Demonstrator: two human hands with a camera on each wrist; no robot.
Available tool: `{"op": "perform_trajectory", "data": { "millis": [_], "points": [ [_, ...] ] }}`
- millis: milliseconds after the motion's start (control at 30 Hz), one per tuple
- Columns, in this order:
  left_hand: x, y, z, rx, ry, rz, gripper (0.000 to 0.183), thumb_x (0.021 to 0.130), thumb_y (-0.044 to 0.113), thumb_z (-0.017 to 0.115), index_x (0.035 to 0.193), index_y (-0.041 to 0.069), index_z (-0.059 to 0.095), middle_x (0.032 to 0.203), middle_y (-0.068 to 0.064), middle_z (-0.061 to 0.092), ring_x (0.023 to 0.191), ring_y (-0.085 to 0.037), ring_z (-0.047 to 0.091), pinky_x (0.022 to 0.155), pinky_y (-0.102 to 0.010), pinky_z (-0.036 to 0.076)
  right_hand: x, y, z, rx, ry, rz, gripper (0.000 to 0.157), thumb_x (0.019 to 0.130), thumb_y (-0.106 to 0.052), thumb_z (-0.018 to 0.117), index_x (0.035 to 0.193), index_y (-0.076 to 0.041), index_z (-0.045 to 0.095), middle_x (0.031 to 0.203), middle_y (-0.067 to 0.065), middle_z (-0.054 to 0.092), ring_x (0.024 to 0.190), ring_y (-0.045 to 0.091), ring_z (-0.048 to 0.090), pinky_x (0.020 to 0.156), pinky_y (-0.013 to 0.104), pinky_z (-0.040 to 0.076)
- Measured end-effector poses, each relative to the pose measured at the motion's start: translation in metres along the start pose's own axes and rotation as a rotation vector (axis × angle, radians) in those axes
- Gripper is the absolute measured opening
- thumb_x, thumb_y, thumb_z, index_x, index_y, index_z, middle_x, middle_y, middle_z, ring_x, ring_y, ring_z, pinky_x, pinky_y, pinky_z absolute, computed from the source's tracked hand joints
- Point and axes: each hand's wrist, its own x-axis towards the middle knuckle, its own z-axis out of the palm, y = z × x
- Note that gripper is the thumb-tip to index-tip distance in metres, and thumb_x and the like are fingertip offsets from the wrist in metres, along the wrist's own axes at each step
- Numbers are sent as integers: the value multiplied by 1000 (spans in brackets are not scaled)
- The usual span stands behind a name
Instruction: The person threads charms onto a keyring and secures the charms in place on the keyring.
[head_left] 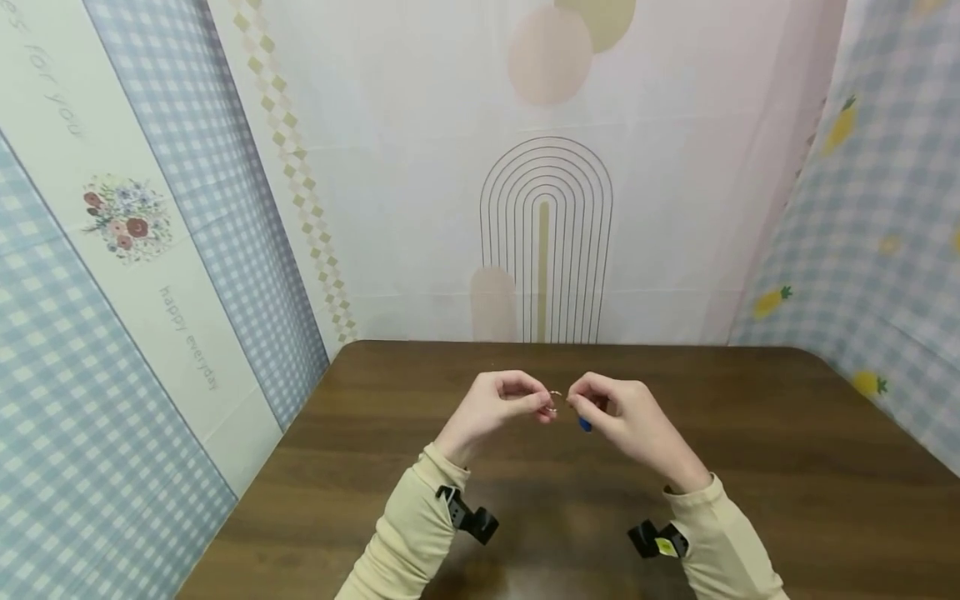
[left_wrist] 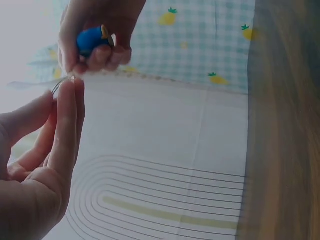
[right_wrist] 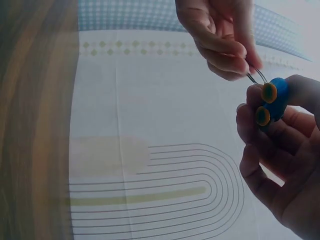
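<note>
Above the table, both hands meet over one small item. My right hand holds a small blue figure with two round, orange-rimmed ends facing the right wrist camera. In the head view only a bit of its blue body shows below the fingers. My left hand pinches a thin loop between thumb and fingertips. The loop reaches toward the blue figure; whether it is wire or cord I cannot tell. From the left wrist, the loop shows at the left fingertips, close to the right fingers.
A brown wooden table lies under the hands. Behind it hangs a pale cloth with an arch pattern. Checked cloths close off the left and right sides. Each sleeve carries a black wrist camera.
</note>
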Motion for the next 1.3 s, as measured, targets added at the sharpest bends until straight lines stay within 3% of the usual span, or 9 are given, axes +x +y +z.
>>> {"op": "perform_trajectory", "data": {
  "millis": [167,367,467,600,667,867,967,1133,1300],
  "points": [
    [-1,11,7,-6,49,43,21,88,6,68,99,-12,64,83,-14,74,73,-12,71,81,-40,59,3,-5,-3,-18,20,34,12,91,-8,65,83,-17,65,62,-12,55,49,-1,41,46,20,38],
    [-1,14,11,107,68,86,17,88,6,69,96,-8,66,88,-27,71,72,-8,69,85,-49,57,7,-8,-4,-19,45,58,10,92,-9,64,83,-14,66,63,-10,57,51,-1,43,47,19,38],
    [0,14,13,150,66,106,14,88,6,69,94,-7,66,87,-27,70,72,-8,68,82,-42,58,7,-8,-3,-10,45,72,10,92,-10,64,84,-13,67,64,-8,58,53,0,44,48,19,37],
    [-1,12,13,206,65,127,12,88,6,69,93,-5,66,87,-27,69,76,-21,70,76,-27,58,7,-6,-3,-6,25,100,10,93,-11,63,85,-13,67,64,-7,59,53,2,46,49,20,37],
    [-2,11,14,237,67,133,11,88,7,69,92,-4,67,86,-25,70,77,-25,70,75,-26,57,6,-4,-3,-3,18,107,10,94,-11,63,85,-14,67,65,-7,58,53,2,46,49,20,38],
    [-3,7,16,403,81,213,8,86,7,71,89,0,69,92,-17,71,78,-13,68,75,-25,57,5,-1,1,-36,30,45,11,94,-10,62,84,-13,66,63,-8,56,52,0,41,48,19,37],
    [-4,3,19,464,76,237,9,85,9,73,89,1,70,99,-14,73,85,-16,71,77,-21,57,4,0,4,-64,26,-21,11,93,-8,63,84,-13,66,63,-10,54,51,-1,39,47,18,36],
    [-3,-3,21,464,93,210,12,83,11,76,89,3,70,88,-12,74,81,-17,73,72,-17,55,2,0,5,-86,4,-77,11,91,-8,65,84,-16,66,65,-11,56,53,-3,41,49,18,39],
    [3,-5,24,410,125,207,20,85,6,73,103,2,64,88,-16,74,77,-24,73,67,-26,59,5,8,2,-78,-3,-92,11,91,-5,64,85,-15,67,68,-9,61,54,-3,42,50,17,39]
  ]
}}
